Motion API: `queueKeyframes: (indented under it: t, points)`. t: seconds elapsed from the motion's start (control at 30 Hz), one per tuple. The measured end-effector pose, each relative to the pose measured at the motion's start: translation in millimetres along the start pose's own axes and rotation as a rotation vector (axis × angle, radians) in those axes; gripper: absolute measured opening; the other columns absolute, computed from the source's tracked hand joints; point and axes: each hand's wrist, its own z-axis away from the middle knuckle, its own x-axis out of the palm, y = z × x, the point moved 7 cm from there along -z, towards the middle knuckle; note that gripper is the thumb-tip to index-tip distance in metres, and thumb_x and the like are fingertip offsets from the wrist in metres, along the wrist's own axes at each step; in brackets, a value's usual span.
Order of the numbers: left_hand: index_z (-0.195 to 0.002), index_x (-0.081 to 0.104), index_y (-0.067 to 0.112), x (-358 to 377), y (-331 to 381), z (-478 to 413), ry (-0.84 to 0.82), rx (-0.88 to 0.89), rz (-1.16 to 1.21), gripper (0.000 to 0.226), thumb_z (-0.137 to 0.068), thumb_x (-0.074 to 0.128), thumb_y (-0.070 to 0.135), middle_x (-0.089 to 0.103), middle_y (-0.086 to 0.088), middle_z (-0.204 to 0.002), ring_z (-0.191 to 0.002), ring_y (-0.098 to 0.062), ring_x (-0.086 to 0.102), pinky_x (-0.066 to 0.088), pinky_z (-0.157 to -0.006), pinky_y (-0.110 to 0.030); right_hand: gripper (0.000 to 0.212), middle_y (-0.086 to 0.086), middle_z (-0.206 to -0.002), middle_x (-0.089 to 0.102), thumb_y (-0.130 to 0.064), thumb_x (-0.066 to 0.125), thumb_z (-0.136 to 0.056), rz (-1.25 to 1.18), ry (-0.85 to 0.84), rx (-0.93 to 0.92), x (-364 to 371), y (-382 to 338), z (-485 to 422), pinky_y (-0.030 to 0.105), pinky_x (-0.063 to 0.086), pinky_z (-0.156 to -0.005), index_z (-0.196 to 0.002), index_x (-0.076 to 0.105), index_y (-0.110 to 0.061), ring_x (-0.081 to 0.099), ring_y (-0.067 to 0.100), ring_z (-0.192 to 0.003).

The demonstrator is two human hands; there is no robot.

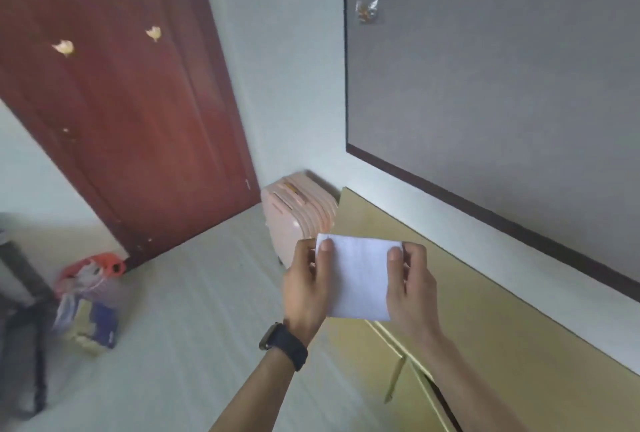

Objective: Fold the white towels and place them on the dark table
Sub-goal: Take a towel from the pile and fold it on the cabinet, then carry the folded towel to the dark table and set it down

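Both the left hand (304, 289) and right hand (412, 289) hold a small folded white cloth towel (360, 279) in mid-air over a tan cabinet (485, 293), fingers (325, 247) pinching its upper corners. Keep edges aligned and tension even for a crisp fold.

Towel (360, 279) between hands, suitcase (294, 213) behind.

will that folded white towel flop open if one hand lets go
Probably droops: the towel looks like thin cloth, held flat only by the left hand and right hand pinching its sides. Likely light, since pinches alone carry it.
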Motion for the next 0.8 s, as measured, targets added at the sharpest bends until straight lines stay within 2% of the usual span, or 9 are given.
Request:
queueKeyframes:
  t: [0.1,0.27,0.4,0.5,0.6,0.73,0.8]
  points:
    - [-0.089,0.056,0.026,-93.3,-13.5,17.3,0.131,-0.055,-0.002,0.021,-0.099,0.049,0.044,0.055,0.013,-0.064,-0.059,-0.004,0.048,0.037,-0.051,-0.016,0.015,-0.006,-0.056,0.045,-0.034,0.043,-0.102,-0.058,-0.124,-0.049,69.3,-40.2,31.8,0.024,0.031,-0.048,-0.089,0.043,-0.028,0.041,0.011,-0.050]
    - [-0.091,0.059,0.026,-264.7,-42.1,61.2,0.394,-0.106,-0.006,0.019,-0.099,0.053,0.042,0.058,0.015,-0.071,-0.060,0.002,0.048,0.039,-0.056,-0.012,0.011,0.018,-0.070,0.055,-0.026,0.045,-0.103,-0.173,-0.400,-0.167,197.7,-127.6,105.7,0.027,0.037,-0.055,-0.097,0.045,-0.017,0.048,0.018,-0.061]
    - [-0.089,0.058,0.024,-403.2,-70.2,105.3,0.588,-0.161,-0.044,0.025,-0.098,0.052,0.046,0.058,0.016,-0.074,-0.063,0.002,0.049,0.040,-0.057,-0.013,0.011,0.009,-0.069,0.056,-0.028,0.044,-0.103,-0.221,-0.559,-0.227,307.7,-193.6,182.1,0.031,0.041,-0.060,-0.097,0.043,-0.019,0.051,0.015,-0.063]
    - [-0.092,0.056,0.025,-508.7,-95.7,144.5,0.702,-0.221,-0.124,0.021,-0.098,0.052,0.045,0.062,0.013,-0.078,-0.064,0.002,0.052,0.040,-0.054,-0.010,0.011,-0.002,-0.069,0.055,-0.029,0.044,-0.103,-0.227,-0.665,-0.273,392.3,-240.6,249.4,0.023,0.038,-0.057,-0.097,0.044,-0.019,0.052,0.009,-0.064]
    - [-0.096,0.052,0.023,-609.7,-124.1,184.7,0.788,-0.269,-0.230,0.020,-0.100,0.049,0.042,0.061,0.011,-0.080,-0.068,-0.004,0.052,0.039,-0.053,-0.008,0.011,-0.009,-0.078,0.059,-0.028,0.045,-0.103,-0.251,-0.757,-0.321,469.6,-285.0,322.8,0.018,0.035,-0.058,-0.098,0.046,-0.018,0.056,0.000,-0.077]
    - [-0.099,0.053,0.021,-721.4,-155.3,230.8,0.908,-0.328,-0.265,0.020,-0.099,0.050,0.041,0.060,0.014,-0.079,-0.070,-0.006,0.054,0.040,-0.056,-0.011,0.019,-0.007,-0.082,0.061,-0.037,0.044,-0.102,-0.290,-0.863,-0.333,556.1,-334.2,409.6,0.019,0.035,-0.060,-0.097,0.047,-0.019,0.057,0.002,-0.078]
    - [-0.098,0.053,0.023,-769.2,-168.0,248.1,0.964,-0.356,-0.246,0.021,-0.099,0.050,0.043,0.062,0.012,-0.080,-0.074,-0.011,0.059,0.044,-0.063,-0.019,0.024,-0.006,-0.083,0.059,-0.042,0.042,-0.099,-0.312,-0.888,-0.359,593.7,-358.7,445.5,0.018,0.036,-0.062,-0.097,0.048,-0.019,0.056,0.003,-0.079]
